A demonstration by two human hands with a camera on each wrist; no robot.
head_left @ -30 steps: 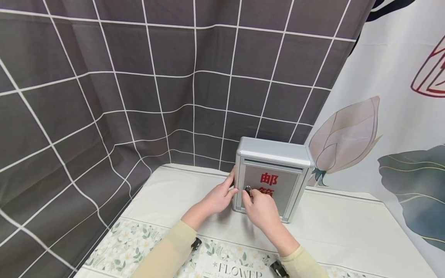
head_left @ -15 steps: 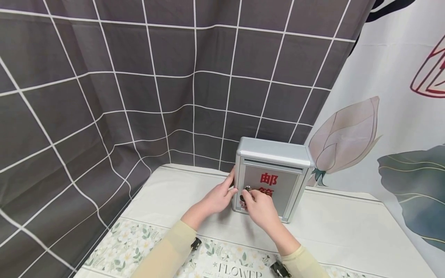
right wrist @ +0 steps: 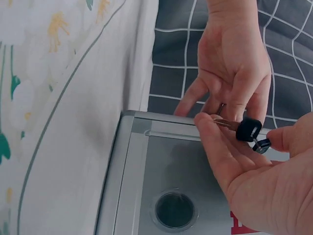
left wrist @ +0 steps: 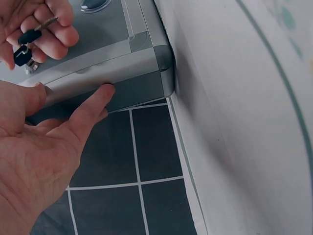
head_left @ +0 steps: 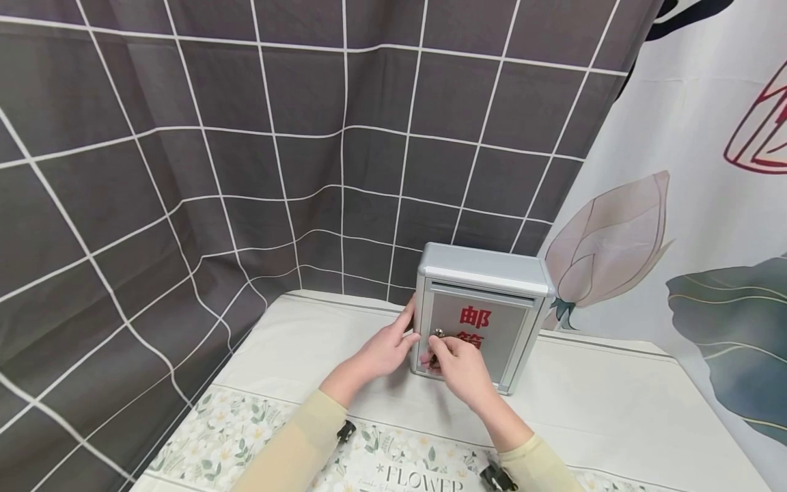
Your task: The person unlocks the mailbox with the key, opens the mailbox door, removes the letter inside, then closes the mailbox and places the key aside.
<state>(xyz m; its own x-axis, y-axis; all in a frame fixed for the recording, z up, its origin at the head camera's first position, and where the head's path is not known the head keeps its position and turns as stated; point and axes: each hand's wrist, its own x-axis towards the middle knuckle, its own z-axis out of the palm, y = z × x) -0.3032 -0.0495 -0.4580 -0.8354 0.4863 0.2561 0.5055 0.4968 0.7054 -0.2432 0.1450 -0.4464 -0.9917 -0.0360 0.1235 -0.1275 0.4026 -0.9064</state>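
Note:
A silver metal mailbox (head_left: pixel 486 257) with red characters and a top slot stands upright on the table. My left hand (head_left: pixel 382 350) steadies its left side, the fingers straight against the side and the thumb at the front edge. My right hand (head_left: pixel 464 369) is at the door's lock (head_left: pixel 439 333). Two black-headed keys (right wrist: pixel 248 129) are linked there; one lies across the right fingers, its blade pointing away from the lock. Beside it, the second key's head (left wrist: pixel 22 55) is at the lock, with my right thumb against it. Its blade is hidden.
A white cloth (head_left: pixel 596 403) with a flowered band and printed lettering covers the table. Behind hangs a dark curtain (head_left: pixel 295 164) with a white grid. To the right is a white curtain (head_left: pixel 645 137) with printed flowers. A round window (right wrist: pixel 175 210) is in the mailbox door.
The right fingers have moved from a close pinch at the lock to spread lower and left across the door, the loose key dropping below the lock. The left hand and mailbox stay put.

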